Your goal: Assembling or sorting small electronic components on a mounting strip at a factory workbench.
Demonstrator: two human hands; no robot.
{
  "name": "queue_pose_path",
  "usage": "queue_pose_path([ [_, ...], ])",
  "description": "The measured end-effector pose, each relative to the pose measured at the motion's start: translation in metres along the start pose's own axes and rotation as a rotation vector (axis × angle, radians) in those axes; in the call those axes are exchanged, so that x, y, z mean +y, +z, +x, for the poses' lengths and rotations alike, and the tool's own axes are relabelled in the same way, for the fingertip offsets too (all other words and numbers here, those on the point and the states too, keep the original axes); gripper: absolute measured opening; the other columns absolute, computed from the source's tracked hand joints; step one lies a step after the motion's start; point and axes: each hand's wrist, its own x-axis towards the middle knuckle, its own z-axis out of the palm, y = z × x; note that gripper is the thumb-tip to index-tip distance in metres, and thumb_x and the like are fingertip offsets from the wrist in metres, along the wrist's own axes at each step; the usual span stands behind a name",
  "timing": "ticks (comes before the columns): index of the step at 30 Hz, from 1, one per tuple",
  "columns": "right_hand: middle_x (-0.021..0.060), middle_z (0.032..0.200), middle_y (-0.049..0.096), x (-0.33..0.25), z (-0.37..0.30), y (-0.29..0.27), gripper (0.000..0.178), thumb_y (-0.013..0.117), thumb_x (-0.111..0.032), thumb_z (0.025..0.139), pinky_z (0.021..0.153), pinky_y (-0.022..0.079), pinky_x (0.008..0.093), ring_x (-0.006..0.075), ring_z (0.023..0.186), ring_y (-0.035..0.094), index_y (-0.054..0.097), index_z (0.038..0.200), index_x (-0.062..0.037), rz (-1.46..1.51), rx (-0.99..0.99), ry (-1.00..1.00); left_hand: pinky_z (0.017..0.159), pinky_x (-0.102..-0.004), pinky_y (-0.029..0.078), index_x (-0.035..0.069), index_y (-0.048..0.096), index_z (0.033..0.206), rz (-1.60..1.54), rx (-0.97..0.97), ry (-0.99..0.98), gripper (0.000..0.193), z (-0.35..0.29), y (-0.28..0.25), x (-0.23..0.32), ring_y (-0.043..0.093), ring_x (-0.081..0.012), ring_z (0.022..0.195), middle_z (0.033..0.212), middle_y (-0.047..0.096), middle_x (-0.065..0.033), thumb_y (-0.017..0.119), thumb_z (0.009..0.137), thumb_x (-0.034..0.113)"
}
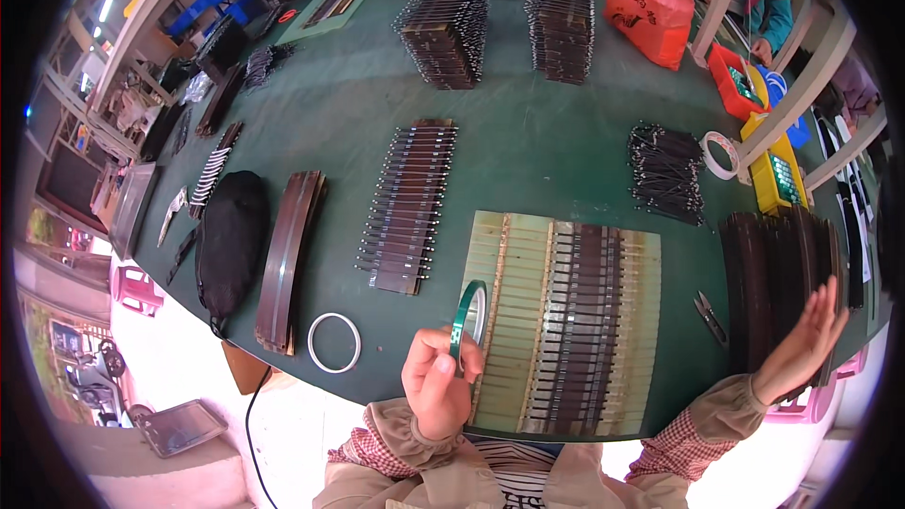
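The left hand [436, 379] pinches a roll of green tape [468, 320] upright over the near edge of the slotted tray [509, 254]; the right hand [801, 344] hangs open, empty. Best keep the roll square to the strips [584, 302], I judge

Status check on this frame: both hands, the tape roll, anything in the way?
Left hand grips green tape roll upright over slotted fixture. Right hand open, raised, empty, near dark strip stack. Nothing blocking the fixture.
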Motion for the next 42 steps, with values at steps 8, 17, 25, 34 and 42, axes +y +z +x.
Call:
queue_pose_path([
  [8,0.0294,0.134,0.046,0.011,-0.008,0.003,0.05,0.043,-0.017,0.1,0.105,0.036,0.0374,0.029,0.118,0.051,0.026,0.143,0.0018,0.014,0.076,0.068,0.052,-0.027,0.034,0.002,0.045,0.083,0.127,0.032,-0.035,0.016,0.001,0.0,0.004,0.041,-0.0137,0.055,0.066,0.052,-0.0104,0.05,0.089,0.016],
  [17,0.0136,0.108,0.063,0.009,-0.025,0.01,0.034,0.058,-0.012,0.092,0.09,0.045,0.0323,0.0221,0.098,0.059,0.055,0.123,0.0002,-0.493,-0.443,0.308,0.049,-0.0273,0.032,0.004,0.042,0.078,0.233,-0.014,-0.046,0.017,0.006,0.001,-0.002,0.04,-0.0131,0.052,0.061,0.05,-0.0089,0.05,0.089,0.015],
  [25,0.0157,0.095,0.056,0.018,-0.082,-0.002,0.042,0.068,0.0,0.074,0.076,0.046,0.0389,0.0325,0.089,0.055,0.057,0.115,0.0019,-1.192,-0.931,-0.311,0.058,-0.0291,0.04,0.0,0.052,0.092,0.135,-0.037,-0.029,0.013,0.003,0.008,0.004,0.049,-0.0158,0.061,0.074,0.058,-0.0105,0.051,0.088,0.012],
  [34,0.0122,0.086,0.051,0.05,-0.084,-0.04,0.027,0.064,0.003,0.078,0.069,0.045,0.0352,0.0254,0.077,0.052,0.059,0.104,0.0021,-1.034,-0.758,-0.205,0.072,-0.0301,0.047,-0.003,0.058,0.105,0.172,-0.131,-0.132,0.018,0.003,0.0,0.0,0.059,-0.0177,0.076,0.089,0.063,-0.0111,0.053,0.088,0.001],
  [42,0.0007,0.067,0.047,-0.006,-0.087,0.018,0.015,0.048,-0.016,0.099,0.042,0.03,0.02,0.007,0.049,0.042,0.055,0.101,-0.0027,-0.234,-0.438,0.552,0.076,-0.0288,0.048,-0.004,0.058,0.105,0.198,-0.181,-0.209,0.016,0.005,0.0,0.013,0.06,-0.0161,0.08,0.092,0.064,-0.0101,0.055,0.089,0.0],
])
